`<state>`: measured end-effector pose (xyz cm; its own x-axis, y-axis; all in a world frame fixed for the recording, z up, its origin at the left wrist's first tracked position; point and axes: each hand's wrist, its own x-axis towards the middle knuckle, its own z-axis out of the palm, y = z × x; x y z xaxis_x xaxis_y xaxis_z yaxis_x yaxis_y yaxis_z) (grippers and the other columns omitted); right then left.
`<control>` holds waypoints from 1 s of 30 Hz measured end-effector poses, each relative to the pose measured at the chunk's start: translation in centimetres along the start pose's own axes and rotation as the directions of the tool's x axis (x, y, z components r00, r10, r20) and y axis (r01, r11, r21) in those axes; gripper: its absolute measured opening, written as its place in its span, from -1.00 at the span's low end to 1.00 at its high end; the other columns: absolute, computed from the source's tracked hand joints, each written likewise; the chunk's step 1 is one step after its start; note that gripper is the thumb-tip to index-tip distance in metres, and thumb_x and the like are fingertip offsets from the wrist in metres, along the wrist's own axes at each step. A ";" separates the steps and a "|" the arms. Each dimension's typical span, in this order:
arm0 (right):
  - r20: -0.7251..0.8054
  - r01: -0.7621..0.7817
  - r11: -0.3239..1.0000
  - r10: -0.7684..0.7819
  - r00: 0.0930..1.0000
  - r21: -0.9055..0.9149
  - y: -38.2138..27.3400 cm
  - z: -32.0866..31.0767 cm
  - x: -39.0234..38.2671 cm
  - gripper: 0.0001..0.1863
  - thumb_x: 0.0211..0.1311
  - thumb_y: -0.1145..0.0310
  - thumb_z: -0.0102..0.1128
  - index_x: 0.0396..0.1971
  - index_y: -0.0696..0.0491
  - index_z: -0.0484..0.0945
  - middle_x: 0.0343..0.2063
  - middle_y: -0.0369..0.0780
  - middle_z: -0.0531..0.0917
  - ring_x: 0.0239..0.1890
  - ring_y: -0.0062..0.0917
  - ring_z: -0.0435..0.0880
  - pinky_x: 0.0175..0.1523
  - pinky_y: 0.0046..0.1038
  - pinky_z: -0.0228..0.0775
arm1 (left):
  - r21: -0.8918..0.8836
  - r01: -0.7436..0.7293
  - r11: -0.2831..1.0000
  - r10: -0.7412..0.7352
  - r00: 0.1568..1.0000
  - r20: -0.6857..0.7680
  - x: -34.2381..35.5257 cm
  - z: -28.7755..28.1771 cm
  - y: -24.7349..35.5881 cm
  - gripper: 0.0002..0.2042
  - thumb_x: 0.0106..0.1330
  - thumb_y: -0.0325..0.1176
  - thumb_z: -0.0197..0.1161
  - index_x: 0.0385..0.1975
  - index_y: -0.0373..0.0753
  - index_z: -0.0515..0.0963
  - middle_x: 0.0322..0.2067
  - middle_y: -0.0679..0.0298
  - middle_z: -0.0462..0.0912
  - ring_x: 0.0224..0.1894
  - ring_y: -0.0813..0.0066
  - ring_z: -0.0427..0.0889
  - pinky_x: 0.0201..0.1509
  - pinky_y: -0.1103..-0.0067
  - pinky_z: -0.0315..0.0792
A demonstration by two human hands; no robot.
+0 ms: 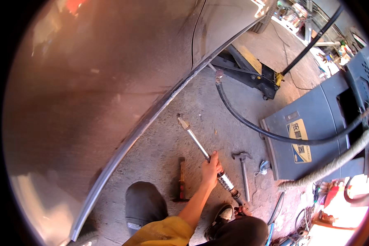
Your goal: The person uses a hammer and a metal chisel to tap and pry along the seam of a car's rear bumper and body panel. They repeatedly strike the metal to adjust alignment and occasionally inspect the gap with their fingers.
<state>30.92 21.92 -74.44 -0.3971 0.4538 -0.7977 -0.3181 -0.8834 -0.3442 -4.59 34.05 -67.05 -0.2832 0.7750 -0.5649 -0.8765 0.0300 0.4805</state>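
Observation:
A long dent puller (198,142) runs slantwise over the concrete, with a bare metal rod, a hooked tip and a spring-like section lower down. My left hand (211,168) is wrapped round its middle, above the spring. At the tool's rear end, my right hand (243,211) is closed on it, partly hidden by my knee. The tip is apart from the brown car panel (110,82) and its lower sill (129,143). On the floor to the right of the tool lies a claw hammer (245,176); to the left lies a red-handled hammer (182,180).
A black and yellow floor jack (250,67) stands under the car's edge. From a clamp (219,74) at the sill, a black cable (250,125) loops to a grey machine cabinet (307,123) on the right. A thick wrapped cable (332,164) and cluttered cords lie at lower right.

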 end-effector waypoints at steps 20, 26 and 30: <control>0.334 -0.201 0.928 0.090 0.938 0.315 0.3 1.6 7.6 -0.61 0.34 0.21 0.26 0.06 0.07 0.48 -0.17 -0.28 0.64 -0.55 -0.64 0.39 -0.44 -0.54 0.28 | 0.234 -0.265 0.935 0.310 0.933 -0.182 0.3 3.4 3.0 -0.54 0.48 -0.03 0.11 -0.65 0.03 0.12 -0.75 0.54 0.08 -0.68 0.68 0.04 -0.51 0.56 0.09; 0.399 -0.285 0.904 0.145 0.905 0.318 -0.7 2.3 8.0 -0.68 0.31 0.27 0.27 0.01 0.01 0.51 -0.20 -0.28 0.61 -0.56 -0.61 0.38 -0.42 -0.48 0.26 | 0.293 -0.302 0.907 0.360 0.918 -0.167 0.4 4.0 2.6 -0.58 0.50 -0.07 0.09 -0.63 0.03 0.15 -0.74 0.55 0.07 -0.68 0.69 0.04 -0.48 0.57 0.10; 0.420 -0.321 0.892 0.172 0.891 0.318 -0.7 2.3 8.2 -0.78 0.30 0.29 0.26 -0.09 -0.02 0.56 -0.21 -0.30 0.61 -0.57 -0.61 0.36 -0.41 -0.48 0.24 | 0.323 -0.300 0.898 0.372 0.909 -0.190 0.6 4.0 2.9 -0.59 0.50 -0.07 0.07 -0.62 0.04 0.15 -0.74 0.55 0.07 -0.68 0.69 0.03 -0.48 0.57 0.10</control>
<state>25.90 26.53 -79.62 -0.7698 0.3020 -0.5623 -0.4297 -0.8966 0.1068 -5.76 37.11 -63.34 -0.6573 0.5955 -0.4618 -0.5761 -0.0020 0.8174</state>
